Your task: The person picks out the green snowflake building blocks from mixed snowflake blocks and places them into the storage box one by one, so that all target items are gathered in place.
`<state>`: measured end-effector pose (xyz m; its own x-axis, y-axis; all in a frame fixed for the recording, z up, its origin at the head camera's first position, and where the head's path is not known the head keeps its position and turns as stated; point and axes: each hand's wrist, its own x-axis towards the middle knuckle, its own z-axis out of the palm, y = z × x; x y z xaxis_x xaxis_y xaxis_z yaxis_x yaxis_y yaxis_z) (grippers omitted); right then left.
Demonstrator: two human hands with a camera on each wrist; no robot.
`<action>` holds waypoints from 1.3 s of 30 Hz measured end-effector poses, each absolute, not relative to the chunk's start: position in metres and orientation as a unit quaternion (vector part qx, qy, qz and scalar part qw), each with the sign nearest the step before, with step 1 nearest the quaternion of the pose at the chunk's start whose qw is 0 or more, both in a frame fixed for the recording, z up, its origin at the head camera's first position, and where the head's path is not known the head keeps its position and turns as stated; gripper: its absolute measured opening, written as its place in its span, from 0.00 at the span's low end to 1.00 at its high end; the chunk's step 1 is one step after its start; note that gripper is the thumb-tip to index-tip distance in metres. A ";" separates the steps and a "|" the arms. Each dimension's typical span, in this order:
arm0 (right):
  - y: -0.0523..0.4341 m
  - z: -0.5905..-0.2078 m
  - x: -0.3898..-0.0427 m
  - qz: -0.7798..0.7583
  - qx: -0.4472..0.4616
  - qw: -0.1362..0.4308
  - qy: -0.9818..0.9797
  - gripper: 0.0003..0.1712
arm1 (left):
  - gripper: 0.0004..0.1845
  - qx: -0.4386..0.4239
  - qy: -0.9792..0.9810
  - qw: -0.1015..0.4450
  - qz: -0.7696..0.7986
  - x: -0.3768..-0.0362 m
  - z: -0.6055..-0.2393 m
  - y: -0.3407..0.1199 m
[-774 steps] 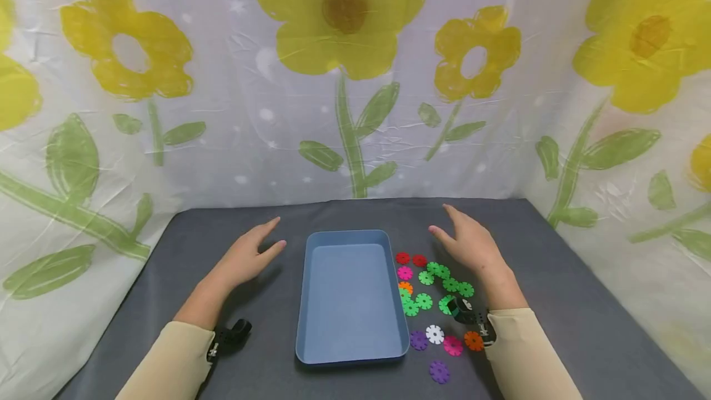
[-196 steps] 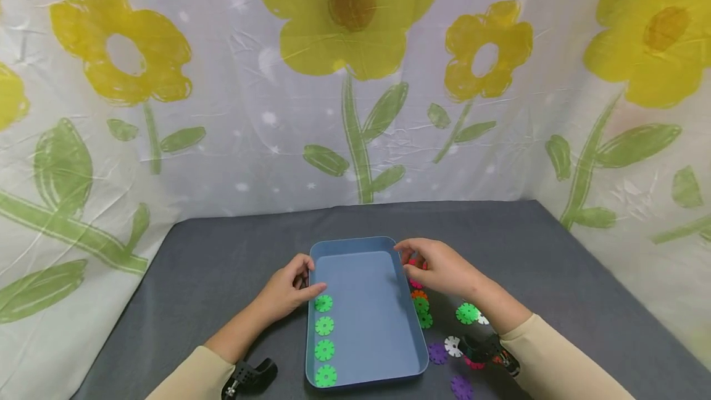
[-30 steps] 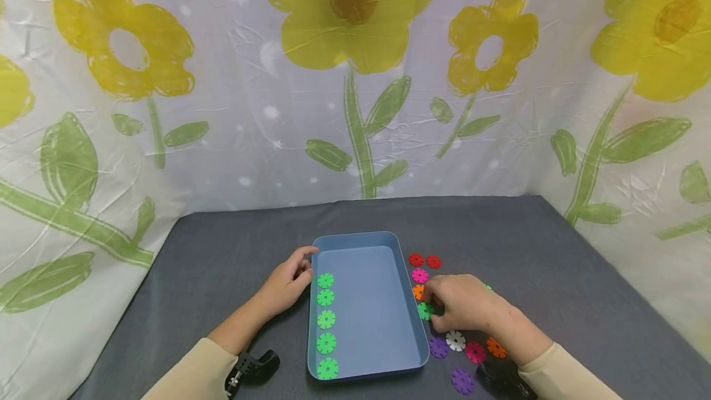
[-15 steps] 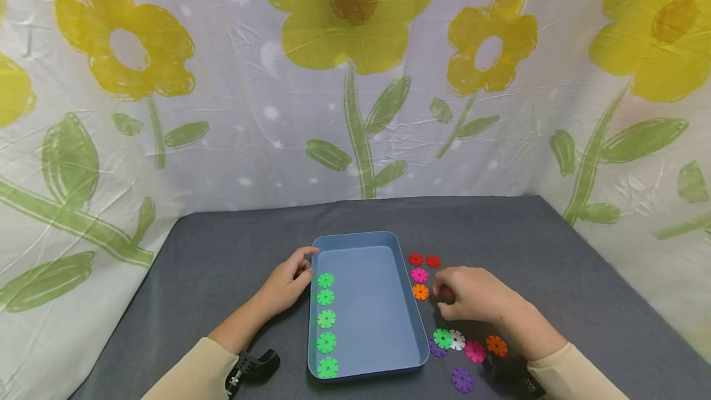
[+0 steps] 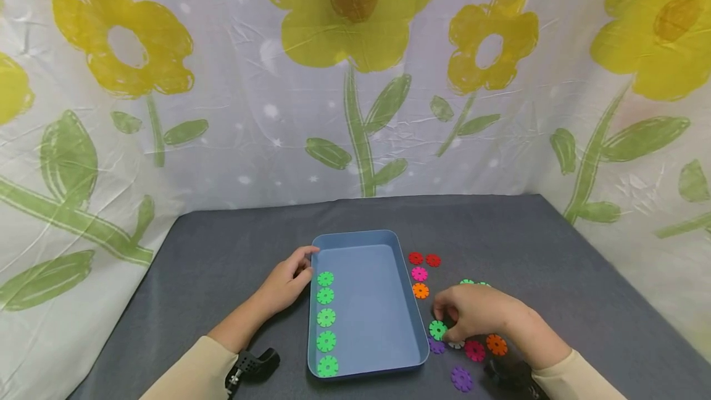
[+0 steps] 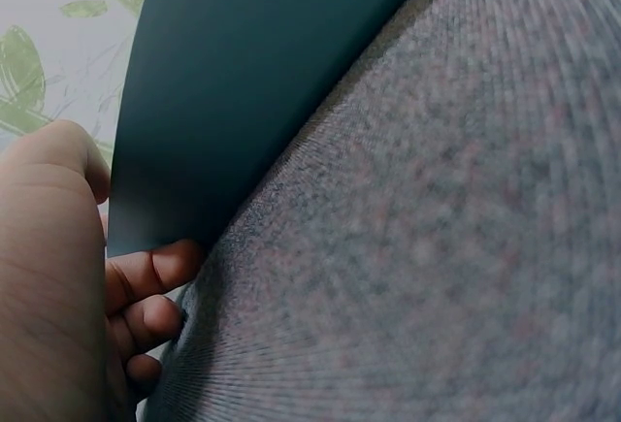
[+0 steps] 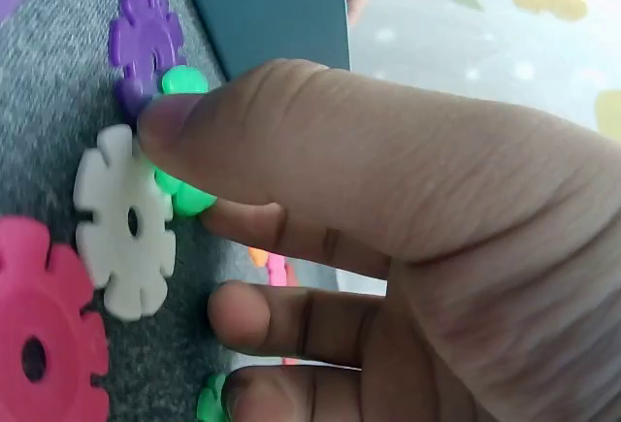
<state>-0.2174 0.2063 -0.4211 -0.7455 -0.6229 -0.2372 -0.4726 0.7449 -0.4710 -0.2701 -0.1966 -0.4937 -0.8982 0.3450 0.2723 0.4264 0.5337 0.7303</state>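
Observation:
My left hand (image 5: pixel 286 283) grips the left wall of the blue tray (image 5: pixel 369 360), index finger over the rim and other fingertips against the outside in the left wrist view. Inside the tray, several green snowflake discs (image 5: pixel 326 317) form a column along the left wall. To the right of the tray, my right hand (image 5: pixel 478 310) pinches a green snowflake disc (image 5: pixel 437 330) between thumb and index finger. It overlaps a purple disc (image 7: pixel 146 39) and sits close to a white disc (image 7: pixel 121 228); the thumb hides part of it in the right wrist view.
Two red discs (image 5: pixel 415 258), a pink one (image 5: pixel 419 273) and an orange one (image 5: pixel 420 291) lie beside the tray's right wall. Nearer me are a dark pink disc (image 5: pixel 474 350), another orange disc (image 5: pixel 497 344) and a second purple disc (image 5: pixel 461 379). Green discs (image 5: pixel 468 281) show behind my right hand.
Since 6.5 s ago the green column has gained a disc. A green disc beside the tray's right wall slid toward me onto the purple and white ones; my right hand lifted off, then took hold.

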 end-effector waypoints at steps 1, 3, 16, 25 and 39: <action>0.206 -0.422 -0.217 -0.195 -0.305 0.190 0.913 0.15 | 0.23 -0.221 -0.875 0.047 -0.429 -0.270 -0.494 -0.196; 0.204 -0.423 -0.218 -0.192 -0.314 0.179 0.913 0.16 | 0.23 -0.221 -0.874 0.048 -0.430 -0.270 -0.493 -0.196; 0.197 -0.426 -0.223 -0.124 -0.330 0.076 0.933 0.11 | 0.23 -0.220 -0.875 0.044 -0.429 -0.271 -0.492 -0.195; 0.195 -0.394 -0.226 -0.130 -0.329 0.023 0.935 0.11 | 0.23 -0.223 -0.873 0.048 -0.430 -0.271 -0.494 -0.196; 0.123 -0.382 -0.216 -0.120 -0.446 -0.010 0.887 0.11 | 0.23 -0.223 -0.875 0.046 -0.427 -0.271 -0.493 -0.195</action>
<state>-0.2164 0.1227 -0.3825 -0.6013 -0.7893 0.1244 -0.7939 0.5725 -0.2049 -0.2708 -0.1952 -0.4934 -0.8967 0.3505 0.2702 0.4286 0.5355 0.7277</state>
